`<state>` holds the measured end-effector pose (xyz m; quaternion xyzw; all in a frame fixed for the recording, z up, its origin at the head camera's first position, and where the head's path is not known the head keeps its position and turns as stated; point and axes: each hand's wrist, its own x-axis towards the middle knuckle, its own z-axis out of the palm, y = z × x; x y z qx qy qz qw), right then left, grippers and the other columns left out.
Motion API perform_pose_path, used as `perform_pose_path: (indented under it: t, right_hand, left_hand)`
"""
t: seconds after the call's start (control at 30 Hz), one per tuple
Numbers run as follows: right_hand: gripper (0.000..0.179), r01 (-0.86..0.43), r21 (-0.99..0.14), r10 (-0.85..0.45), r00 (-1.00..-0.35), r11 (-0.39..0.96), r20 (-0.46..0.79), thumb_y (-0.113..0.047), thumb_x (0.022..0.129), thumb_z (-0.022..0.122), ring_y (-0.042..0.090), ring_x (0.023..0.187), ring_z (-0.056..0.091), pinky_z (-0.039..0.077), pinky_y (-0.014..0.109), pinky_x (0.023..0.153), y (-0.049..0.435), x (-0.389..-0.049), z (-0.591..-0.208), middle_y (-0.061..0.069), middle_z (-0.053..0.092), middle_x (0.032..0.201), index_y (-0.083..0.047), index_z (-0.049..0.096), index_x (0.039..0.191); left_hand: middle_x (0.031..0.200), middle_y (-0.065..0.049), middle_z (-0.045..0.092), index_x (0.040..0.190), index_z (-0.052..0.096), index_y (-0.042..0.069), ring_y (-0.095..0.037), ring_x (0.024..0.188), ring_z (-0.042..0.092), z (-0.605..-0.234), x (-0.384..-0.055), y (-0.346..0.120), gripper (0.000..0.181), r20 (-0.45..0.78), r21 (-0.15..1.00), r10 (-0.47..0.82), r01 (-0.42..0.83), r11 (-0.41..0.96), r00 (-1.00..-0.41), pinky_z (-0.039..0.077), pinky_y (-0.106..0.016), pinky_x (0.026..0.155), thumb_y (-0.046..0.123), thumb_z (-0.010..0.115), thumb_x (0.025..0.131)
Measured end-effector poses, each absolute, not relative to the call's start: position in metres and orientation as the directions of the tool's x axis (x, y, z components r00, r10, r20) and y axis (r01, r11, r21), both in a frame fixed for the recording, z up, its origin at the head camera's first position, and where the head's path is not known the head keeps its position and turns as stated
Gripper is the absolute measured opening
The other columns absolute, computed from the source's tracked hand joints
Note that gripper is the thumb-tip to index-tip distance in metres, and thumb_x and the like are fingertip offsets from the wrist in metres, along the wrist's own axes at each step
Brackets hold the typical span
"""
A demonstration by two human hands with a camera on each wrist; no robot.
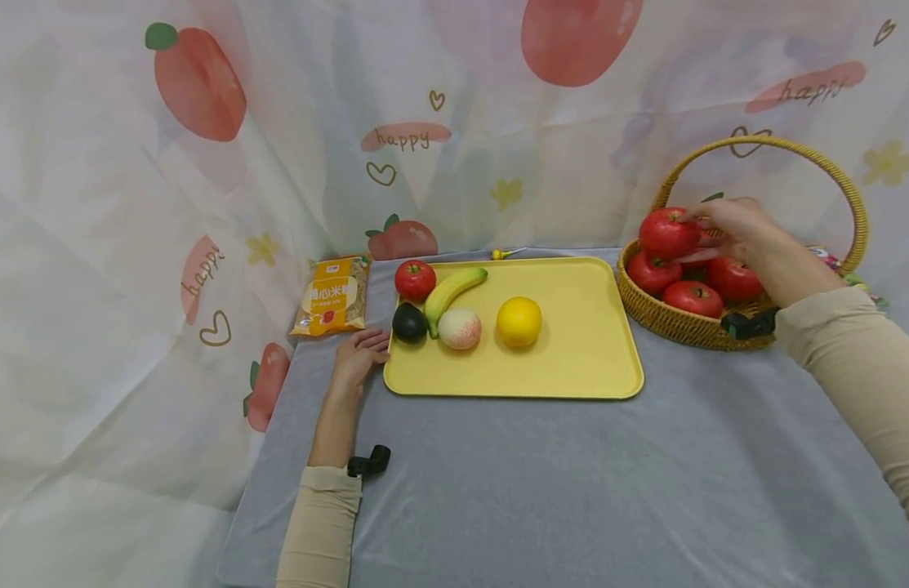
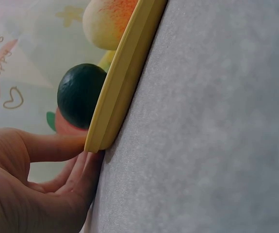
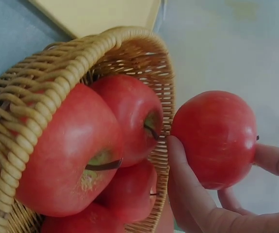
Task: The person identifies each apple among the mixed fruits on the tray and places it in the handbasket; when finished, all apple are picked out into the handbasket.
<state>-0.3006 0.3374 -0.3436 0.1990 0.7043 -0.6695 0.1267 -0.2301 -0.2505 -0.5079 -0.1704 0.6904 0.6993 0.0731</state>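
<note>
Pale cloth [image 1: 300,49] printed with fruit, hearts and the word "happy" hung behind the scene, and a grey table covering [image 1: 498,490] spread below both hands. From the head view, the right hand [image 1: 741,233] gripped a red apple [image 1: 669,233] between thumb and fingers, over the wicker basket [image 1: 660,322]; more apples [image 1: 692,300] sat beneath those fingers. To their left lay the yellow tray [image 1: 586,327], the round yellow fruit [image 1: 519,322] being its nearest piece to them. Roundish, the gripped apple had no clear long axis, and the left hand [image 1: 358,355] was well apart from it. That hand's fingers reached nearly straight to the tray's left edge, with the dark fruit [image 1: 409,323] just beyond their tips and a packet [image 1: 332,296] near their far side.

By the left wrist view, thumb and fingers touched the tray's rim near its end, some fingertips hidden behind it.

By the right wrist view, one fingertip met the apple's stem end; whether the apple touched those beneath could not be told. Beyond the basket from the fingers, a corner of the tray showed.
</note>
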Motion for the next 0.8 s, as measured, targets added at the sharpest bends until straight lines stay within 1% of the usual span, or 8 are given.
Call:
perform_pose_path:
  t: [0.17, 0.37, 0.5, 0.63, 0.8]
  right_hand:
    - [0.035, 0.452, -0.891, 0.119, -0.887, 0.028, -0.446, -0.018, 0.098, 0.071, 0.017, 0.087, 0.061, 0.06, 0.052, 0.089, 0.341, -0.303, -0.346, 0.003, 0.038, 0.122, -0.015, 0.041, 0.116]
    - [0.033, 0.43, -0.901, 0.2, -0.889, 0.058, -0.411, -0.018, 0.097, 0.071, 0.016, 0.078, 0.064, 0.063, 0.051, 0.081, 0.339, -0.305, -0.351, 0.006, 0.041, 0.121, -0.013, 0.043, 0.115]
    - [0.032, 0.41, -0.91, 0.227, -0.894, 0.067, -0.386, -0.017, 0.097, 0.07, 0.016, 0.076, 0.065, 0.063, 0.051, 0.078, 0.337, -0.308, -0.354, 0.008, 0.038, 0.119, -0.011, 0.043, 0.113]
    - [0.029, 0.4, -0.915, 0.235, -0.895, 0.043, -0.38, -0.015, 0.097, 0.068, 0.016, 0.073, 0.068, 0.063, 0.052, 0.074, 0.337, -0.309, -0.356, 0.007, 0.038, 0.118, -0.011, 0.043, 0.111]
    - [0.034, 0.42, -0.907, 0.222, -0.883, -0.022, -0.414, -0.016, 0.097, 0.07, 0.017, 0.073, 0.07, 0.063, 0.053, 0.075, 0.341, -0.309, -0.357, 0.005, 0.04, 0.12, -0.015, 0.041, 0.114]
  left_hand:
    - [0.145, -0.021, 0.061, 0.146, 0.052, -0.002, -0.031, 0.134, 0.059, -0.508, -0.231, -0.251, 0.059, -0.333, 0.943, -0.137, -0.333, -0.024, -0.933, 0.049, -0.04, 0.11, -0.016, 0.065, 0.09]
    - [0.145, -0.021, 0.06, 0.146, 0.052, -0.002, -0.031, 0.134, 0.059, -0.508, -0.231, -0.251, 0.06, -0.345, 0.939, -0.132, -0.343, -0.034, -0.929, 0.048, -0.041, 0.111, -0.017, 0.065, 0.09]
    - [0.145, -0.021, 0.06, 0.147, 0.051, -0.003, -0.031, 0.135, 0.058, -0.507, -0.23, -0.251, 0.06, -0.344, 0.939, -0.135, -0.342, -0.037, -0.929, 0.047, -0.041, 0.112, -0.018, 0.065, 0.09]
    - [0.145, -0.021, 0.06, 0.147, 0.052, -0.002, -0.031, 0.134, 0.059, -0.506, -0.231, -0.251, 0.06, -0.344, 0.939, -0.14, -0.343, -0.035, -0.928, 0.048, -0.04, 0.112, -0.017, 0.065, 0.09]
    - [0.145, -0.021, 0.061, 0.146, 0.052, -0.002, -0.03, 0.134, 0.06, -0.506, -0.231, -0.25, 0.06, -0.346, 0.938, -0.138, -0.344, -0.034, -0.928, 0.048, -0.04, 0.111, -0.018, 0.066, 0.089]
